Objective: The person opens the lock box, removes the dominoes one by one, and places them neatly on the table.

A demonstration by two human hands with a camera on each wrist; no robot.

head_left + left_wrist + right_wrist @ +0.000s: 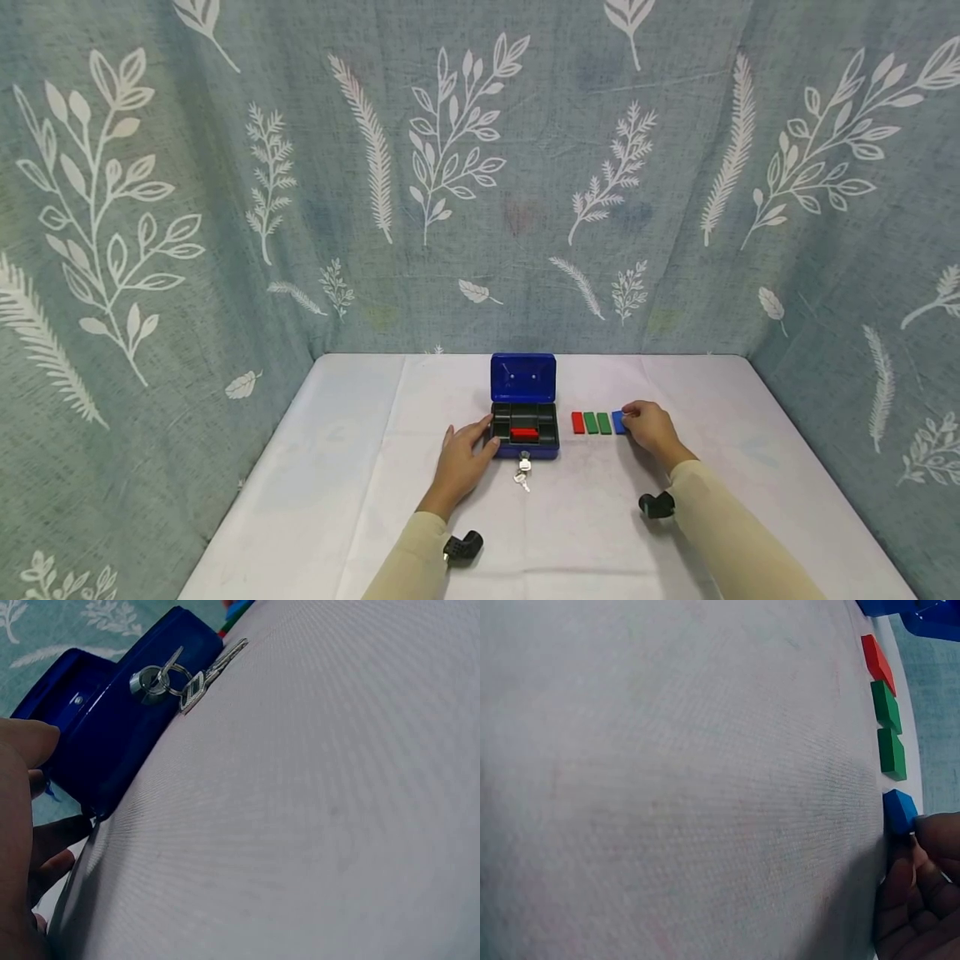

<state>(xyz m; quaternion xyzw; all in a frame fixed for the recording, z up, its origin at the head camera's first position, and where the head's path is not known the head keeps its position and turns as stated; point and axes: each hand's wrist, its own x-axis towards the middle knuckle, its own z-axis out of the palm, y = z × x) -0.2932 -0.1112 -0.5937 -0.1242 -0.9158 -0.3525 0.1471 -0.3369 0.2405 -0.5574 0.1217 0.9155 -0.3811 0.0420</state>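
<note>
A blue cash box (523, 450) stands with its lid raised, and a red block (524, 434) lies in its black tray (505, 412). My left hand (461, 460) touches the box's left side, thumb near the front corner and fingers extended along the wall. Keys (202, 682) hang from the lock on the front. To the right of the box, my right hand (654, 430) pinches a blue block (901, 811) between thumb and fingers at the right end of a row. That row also has a red block (577, 422) and two green blocks (886, 706).
A white cloth (600, 533) covers the table. Grey-green curtains (525, 275) with white leaf patterns rise behind the table and at both sides. Each wrist carries a small black camera, the left (463, 546) and the right one (657, 505).
</note>
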